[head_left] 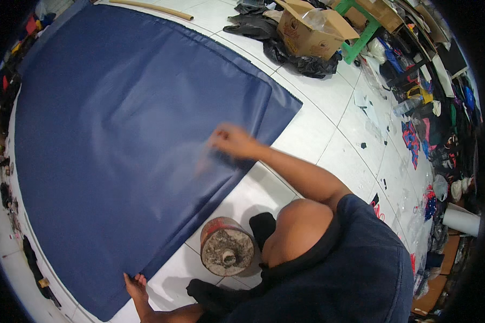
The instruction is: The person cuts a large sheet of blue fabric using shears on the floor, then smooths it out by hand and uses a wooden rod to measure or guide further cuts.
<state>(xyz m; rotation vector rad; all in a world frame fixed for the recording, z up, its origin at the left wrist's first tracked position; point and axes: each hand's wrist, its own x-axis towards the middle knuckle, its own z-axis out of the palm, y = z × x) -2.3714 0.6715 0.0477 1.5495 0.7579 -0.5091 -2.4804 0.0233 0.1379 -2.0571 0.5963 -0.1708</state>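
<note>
A large sheet of dark blue, slightly shiny fabric (161,118) lies spread over the floor, with a folded strip along its near right edge. At its near corner my left hand (137,288) is on the edge of the sheet, one finger stretched along it and the others curled at the border, gripping it. Above the sheet's right part, my right hand (234,142) is smeared by motion. Its fingers look curled together; a faint pale streak lies beside them, too blurred to name. A round, weathered can (227,250) with a rough grey top stands by my knee.
White floor tiles (312,132) surround the fabric. A cardboard box (312,32) among black plastic bags sits at the far right, near a green stool (358,29). Mixed clutter lines the right side. A tan tube (156,9) lies by the far edge.
</note>
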